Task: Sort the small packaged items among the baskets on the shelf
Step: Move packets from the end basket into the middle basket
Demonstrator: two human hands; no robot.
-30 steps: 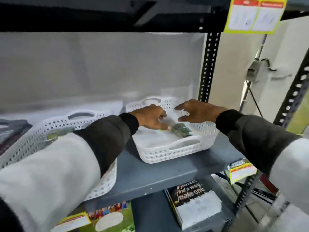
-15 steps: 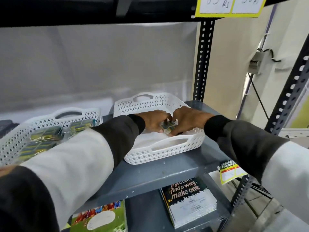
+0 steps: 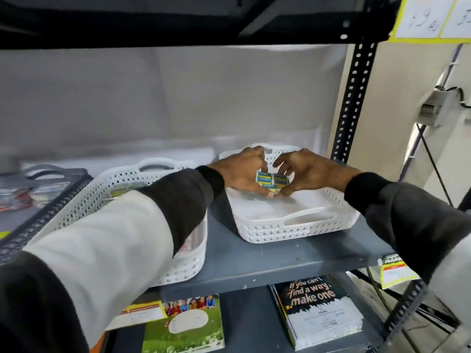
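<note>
**Squaring up the packets before the move**

Head view: a grey metal shelf against a pale wall carries two white baskets. Over the right basket, the left hand and right hand close together on a small clutch of blue-and-yellow packets, pinched between fingers and thumbs just above the basket floor. The left basket already holds similar packets, partly hidden by the sleeve. Likely best: keep the packets pressed flush so none slips, lift clear of the rim, then carry them across together.
</note>
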